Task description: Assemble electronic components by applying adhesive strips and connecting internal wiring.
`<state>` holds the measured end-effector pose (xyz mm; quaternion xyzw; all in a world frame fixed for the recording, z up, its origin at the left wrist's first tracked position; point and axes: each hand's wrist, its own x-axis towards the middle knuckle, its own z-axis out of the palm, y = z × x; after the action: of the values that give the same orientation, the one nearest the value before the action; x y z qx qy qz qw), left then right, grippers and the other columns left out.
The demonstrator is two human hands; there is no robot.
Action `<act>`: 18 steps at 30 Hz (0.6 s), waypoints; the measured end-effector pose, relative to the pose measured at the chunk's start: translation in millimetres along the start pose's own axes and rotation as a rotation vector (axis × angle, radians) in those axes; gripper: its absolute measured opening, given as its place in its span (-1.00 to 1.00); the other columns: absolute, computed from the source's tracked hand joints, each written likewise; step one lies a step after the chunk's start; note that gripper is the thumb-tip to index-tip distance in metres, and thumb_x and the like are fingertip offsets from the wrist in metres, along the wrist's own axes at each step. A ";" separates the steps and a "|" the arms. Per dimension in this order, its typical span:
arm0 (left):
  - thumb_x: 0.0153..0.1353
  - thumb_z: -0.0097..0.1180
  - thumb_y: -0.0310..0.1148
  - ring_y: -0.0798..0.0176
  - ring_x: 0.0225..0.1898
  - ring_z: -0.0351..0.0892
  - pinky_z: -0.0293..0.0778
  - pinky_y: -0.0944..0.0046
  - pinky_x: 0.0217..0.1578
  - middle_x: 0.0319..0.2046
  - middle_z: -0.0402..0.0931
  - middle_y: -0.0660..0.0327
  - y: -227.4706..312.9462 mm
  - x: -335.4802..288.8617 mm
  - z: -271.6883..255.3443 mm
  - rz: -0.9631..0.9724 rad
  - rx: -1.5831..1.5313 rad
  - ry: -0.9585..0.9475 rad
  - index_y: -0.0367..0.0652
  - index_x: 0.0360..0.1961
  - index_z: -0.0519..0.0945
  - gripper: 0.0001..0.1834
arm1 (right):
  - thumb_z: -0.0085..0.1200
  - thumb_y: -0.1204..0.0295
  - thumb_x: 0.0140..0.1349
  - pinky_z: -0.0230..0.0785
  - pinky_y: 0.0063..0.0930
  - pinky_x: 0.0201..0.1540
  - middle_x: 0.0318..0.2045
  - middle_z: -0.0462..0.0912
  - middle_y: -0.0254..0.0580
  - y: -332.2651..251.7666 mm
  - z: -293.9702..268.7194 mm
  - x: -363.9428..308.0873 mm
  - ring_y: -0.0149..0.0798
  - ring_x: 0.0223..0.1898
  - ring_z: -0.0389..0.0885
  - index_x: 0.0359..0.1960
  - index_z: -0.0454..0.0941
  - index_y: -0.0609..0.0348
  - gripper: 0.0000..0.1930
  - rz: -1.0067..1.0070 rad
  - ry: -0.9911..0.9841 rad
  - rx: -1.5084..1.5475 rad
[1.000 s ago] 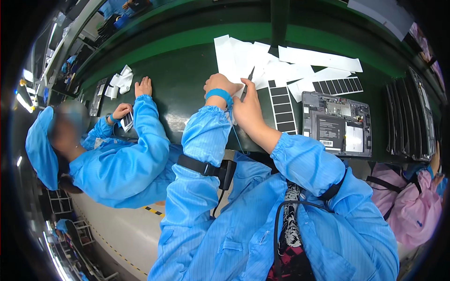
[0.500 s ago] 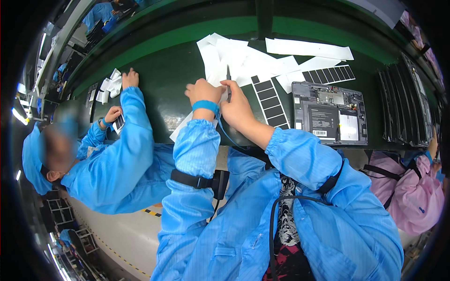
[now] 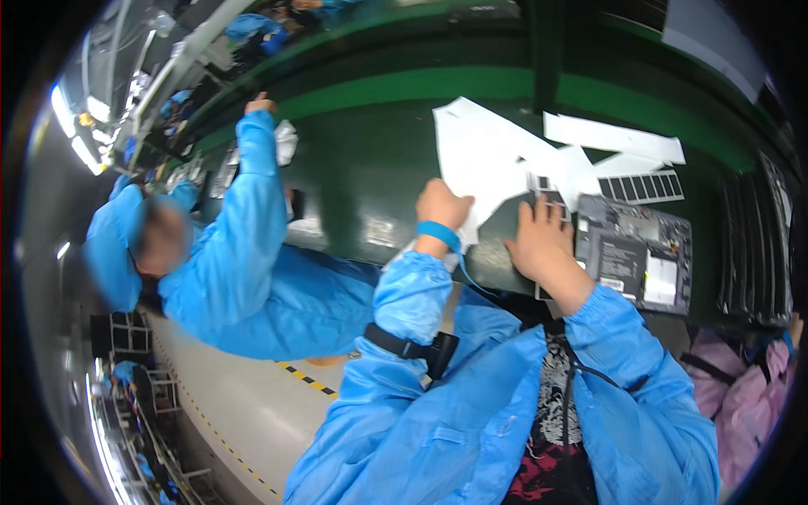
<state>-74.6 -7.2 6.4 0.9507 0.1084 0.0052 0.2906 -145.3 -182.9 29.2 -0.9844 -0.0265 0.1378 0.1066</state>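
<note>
My right hand (image 3: pixel 545 242) lies palm down with fingers spread on a strip of black rectangular labels (image 3: pixel 553 199), covering most of it. My left hand (image 3: pixel 443 207), with a blue wrist strap (image 3: pixel 439 234), is curled beside the near left edge of the loose white sheets (image 3: pixel 484 160). Its fingertips are hidden, so what they grip cannot be made out. Right of my right hand, an opened tablet-like device (image 3: pixel 635 252) shows its battery and circuit board. The dark slim pointed tool seen earlier is not visible.
Another strip of black labels (image 3: pixel 644 187) and a long white paper strip (image 3: pixel 614 137) lie behind the device. Several dark panels (image 3: pixel 753 244) stand at the right. At the left, a co-worker's blue sleeve (image 3: pixel 261 185) reaches across the bench.
My right hand has left the left hand's side and moved right onto the label strip, its fingers spreading. The slim tool has gone from sight. The whole view has shifted.
</note>
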 end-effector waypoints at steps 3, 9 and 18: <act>-0.12 0.34 -0.24 -0.21 -0.20 0.63 0.52 0.04 -0.12 -0.31 0.62 -0.21 -6.0 -9.4 -8.0 -0.001 -0.159 -0.128 -0.38 -0.30 0.66 -0.58 | 0.12 0.07 0.20 -0.08 0.22 0.34 0.42 -0.07 0.21 7.0 0.3 0.8 0.31 0.40 -0.07 0.37 0.04 0.25 -0.17 0.092 -0.038 0.006; 0.01 0.29 -0.30 0.17 -0.35 0.66 0.53 0.21 -0.30 -0.37 0.66 0.00 -45.1 -51.6 -66.8 0.007 -0.269 -0.137 -0.46 -0.24 0.64 -0.61 | 0.11 0.22 0.18 0.01 0.14 0.31 0.38 0.07 0.20 11.8 4.0 13.6 0.27 0.38 0.01 0.28 0.22 0.24 -0.34 -0.055 0.142 0.016; 0.13 0.25 -0.49 0.31 -0.33 0.62 0.50 0.36 -0.30 -0.28 0.64 0.05 -79.3 -78.2 -102.2 -0.058 -0.602 -0.038 -0.46 -0.13 0.54 -0.69 | -0.04 0.37 0.21 0.14 0.07 0.25 0.27 0.28 0.08 -6.4 35.1 51.6 0.14 0.30 0.22 0.17 0.39 0.19 -0.54 -0.463 0.256 0.067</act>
<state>-174.5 96.8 51.6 0.8184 0.1237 0.0110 0.5611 -105.5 -165.4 -16.2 -0.9575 -0.2325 -0.0153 0.1702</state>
